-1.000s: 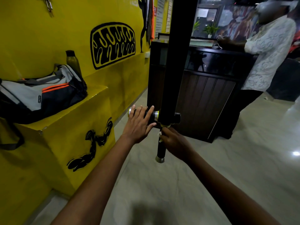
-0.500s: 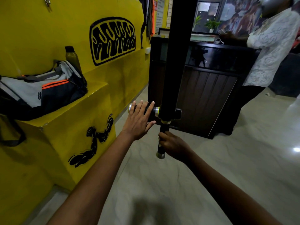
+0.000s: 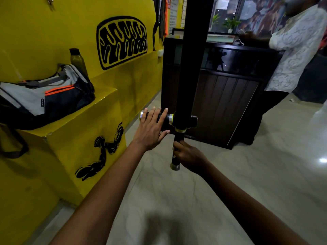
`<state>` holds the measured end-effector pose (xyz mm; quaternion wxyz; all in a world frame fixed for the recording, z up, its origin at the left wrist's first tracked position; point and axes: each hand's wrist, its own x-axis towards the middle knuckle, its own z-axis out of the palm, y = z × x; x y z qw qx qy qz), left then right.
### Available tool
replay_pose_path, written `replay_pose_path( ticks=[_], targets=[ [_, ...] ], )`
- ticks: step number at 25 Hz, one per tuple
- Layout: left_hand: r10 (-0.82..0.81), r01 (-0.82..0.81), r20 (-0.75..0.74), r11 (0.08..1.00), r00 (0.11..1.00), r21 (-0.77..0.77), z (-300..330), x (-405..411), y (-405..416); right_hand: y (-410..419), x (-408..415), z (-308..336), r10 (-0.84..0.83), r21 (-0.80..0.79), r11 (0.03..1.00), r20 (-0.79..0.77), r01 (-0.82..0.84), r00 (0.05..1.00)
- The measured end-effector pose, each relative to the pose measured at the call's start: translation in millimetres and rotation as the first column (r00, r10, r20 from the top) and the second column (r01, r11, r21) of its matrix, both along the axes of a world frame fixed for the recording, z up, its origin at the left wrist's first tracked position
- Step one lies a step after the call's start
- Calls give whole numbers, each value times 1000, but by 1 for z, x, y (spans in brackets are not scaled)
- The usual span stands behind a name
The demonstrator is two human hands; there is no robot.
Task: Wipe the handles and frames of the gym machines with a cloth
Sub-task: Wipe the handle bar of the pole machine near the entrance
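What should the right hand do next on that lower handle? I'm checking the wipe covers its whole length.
Probably slide the right hand down to the metal end cap. It grips the vertical handle partway up, with the cap below bare. A pale bit at the fingers may be cloth. The left hand lies flat on the horizontal handle.

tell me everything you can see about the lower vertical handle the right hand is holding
The lower handle is a slim black grip hanging straight down from the thick black upright frame, below a pale ring. A silvery cap closes its bottom end. The right hand grips its lower part; a bit of pale cloth may show there. It hangs above the floor.
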<state>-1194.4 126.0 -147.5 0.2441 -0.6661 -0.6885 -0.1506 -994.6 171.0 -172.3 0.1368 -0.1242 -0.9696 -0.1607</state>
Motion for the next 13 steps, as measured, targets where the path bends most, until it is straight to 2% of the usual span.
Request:
replay_pose_path(
  ticks=[5, 7, 10, 13],
  targets=[
    [5, -5, -15, 1000, 1000, 5, -1, 0, 1, 3, -2, 22, -18, 36, 999, -317, 30, 948],
    [13, -13, -10, 1000, 1000, 7, -2, 0, 2, 9, -5, 26, -33, 76, 995, -312, 59, 950],
    [14, -14, -19, 1000, 1000, 8, -1, 1, 1, 9, -7, 11, -27, 44, 998, -241, 38, 970],
    [5, -5, -19, 1000, 1000, -4, 0, -1, 0, 0, -7, -5, -131, -161, 982, -236, 94, 963]
  ],
)
